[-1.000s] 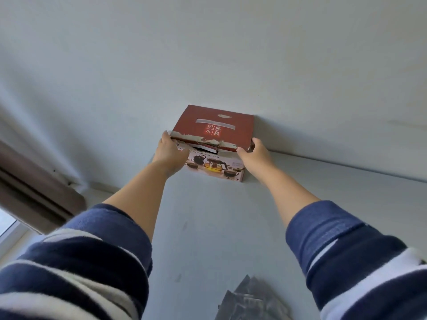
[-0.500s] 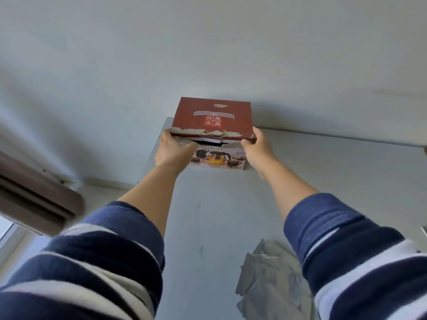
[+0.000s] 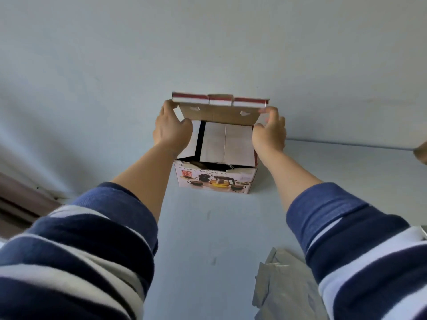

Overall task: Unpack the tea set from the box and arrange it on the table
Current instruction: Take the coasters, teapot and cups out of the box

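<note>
Since half a second ago, the lid (image 3: 219,113) of the box (image 3: 216,179) has swung up and now stands raised, its brown inner side facing the camera. The left hand (image 3: 172,130) grasps the lid's left corner, and the right hand (image 3: 269,132) pinches its right corner. Inside, white cardboard inserts (image 3: 225,144) are visible. The box stands on the far part of the table (image 3: 208,239), against the wall (image 3: 208,42). Some grey paper (image 3: 284,287) lies near, at right.

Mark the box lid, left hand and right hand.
box lid (image 3: 219,114): head view, brown inner face of the raised flap.
left hand (image 3: 172,128): head view, back of the hand.
right hand (image 3: 269,132): head view, back of the hand.
</note>
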Demonstrator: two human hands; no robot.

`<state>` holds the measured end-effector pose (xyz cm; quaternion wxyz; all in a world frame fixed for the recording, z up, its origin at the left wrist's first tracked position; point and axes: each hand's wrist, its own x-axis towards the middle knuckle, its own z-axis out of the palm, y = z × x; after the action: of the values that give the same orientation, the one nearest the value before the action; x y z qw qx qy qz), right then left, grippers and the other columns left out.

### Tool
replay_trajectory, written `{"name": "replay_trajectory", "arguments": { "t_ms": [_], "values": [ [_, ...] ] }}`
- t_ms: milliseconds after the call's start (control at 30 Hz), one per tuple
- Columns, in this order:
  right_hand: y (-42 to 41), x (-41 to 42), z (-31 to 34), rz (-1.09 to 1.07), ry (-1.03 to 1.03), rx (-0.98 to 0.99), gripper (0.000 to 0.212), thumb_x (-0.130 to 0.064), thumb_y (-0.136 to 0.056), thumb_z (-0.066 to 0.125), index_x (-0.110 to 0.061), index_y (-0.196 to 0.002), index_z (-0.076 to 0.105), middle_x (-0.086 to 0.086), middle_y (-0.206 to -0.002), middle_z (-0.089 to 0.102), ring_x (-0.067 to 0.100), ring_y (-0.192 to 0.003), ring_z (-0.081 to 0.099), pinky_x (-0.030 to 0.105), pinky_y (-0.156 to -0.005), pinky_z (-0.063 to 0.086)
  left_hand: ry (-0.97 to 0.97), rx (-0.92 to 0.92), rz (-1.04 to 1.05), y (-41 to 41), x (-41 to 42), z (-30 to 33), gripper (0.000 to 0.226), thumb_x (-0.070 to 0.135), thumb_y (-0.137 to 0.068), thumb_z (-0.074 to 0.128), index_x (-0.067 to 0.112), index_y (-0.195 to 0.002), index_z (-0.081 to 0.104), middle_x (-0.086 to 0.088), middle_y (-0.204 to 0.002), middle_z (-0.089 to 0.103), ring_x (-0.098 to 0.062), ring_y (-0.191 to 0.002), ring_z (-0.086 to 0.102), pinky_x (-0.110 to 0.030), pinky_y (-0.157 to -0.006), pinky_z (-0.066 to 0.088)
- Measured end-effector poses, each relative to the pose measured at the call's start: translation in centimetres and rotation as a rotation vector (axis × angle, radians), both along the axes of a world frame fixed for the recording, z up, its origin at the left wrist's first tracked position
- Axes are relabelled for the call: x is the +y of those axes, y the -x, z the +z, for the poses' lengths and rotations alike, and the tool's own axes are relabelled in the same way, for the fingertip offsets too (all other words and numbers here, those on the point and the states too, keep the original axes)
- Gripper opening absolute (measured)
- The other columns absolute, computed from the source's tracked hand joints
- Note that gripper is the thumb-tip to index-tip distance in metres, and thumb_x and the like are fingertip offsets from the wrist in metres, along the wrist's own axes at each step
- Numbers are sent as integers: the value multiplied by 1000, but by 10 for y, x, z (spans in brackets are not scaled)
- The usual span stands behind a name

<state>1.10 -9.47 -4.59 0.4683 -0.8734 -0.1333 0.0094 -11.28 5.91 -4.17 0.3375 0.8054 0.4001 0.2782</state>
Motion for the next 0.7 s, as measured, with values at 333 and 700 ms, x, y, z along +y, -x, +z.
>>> {"name": "replay_trajectory", "arguments": {
  "t_ms": [333, 700],
  "values": [
    [-52, 36, -17, 234, -89, 203, 77, 15, -83, 32, -30, -146, 30, -6, -154, 24, 15, -136, 31, 16, -82, 36, 13, 534, -151, -45, 11, -50, 53, 38, -101, 22, 31, -152, 12, -1, -160, 2, -36, -124, 48, -34, -86, 38],
    [-7, 29, -42, 425, 582, 11, 97, -77, -70, 55, -41, -149, 10, -2, -159, -23, 22, -146, -22, 64, -111, -5, 3, 547, -191, -35, 13, -50, 53, 42, -101, 22, 29, -152, 13, -10, -153, 18, -38, -117, 51, -38, -91, 41]
  ]
}}
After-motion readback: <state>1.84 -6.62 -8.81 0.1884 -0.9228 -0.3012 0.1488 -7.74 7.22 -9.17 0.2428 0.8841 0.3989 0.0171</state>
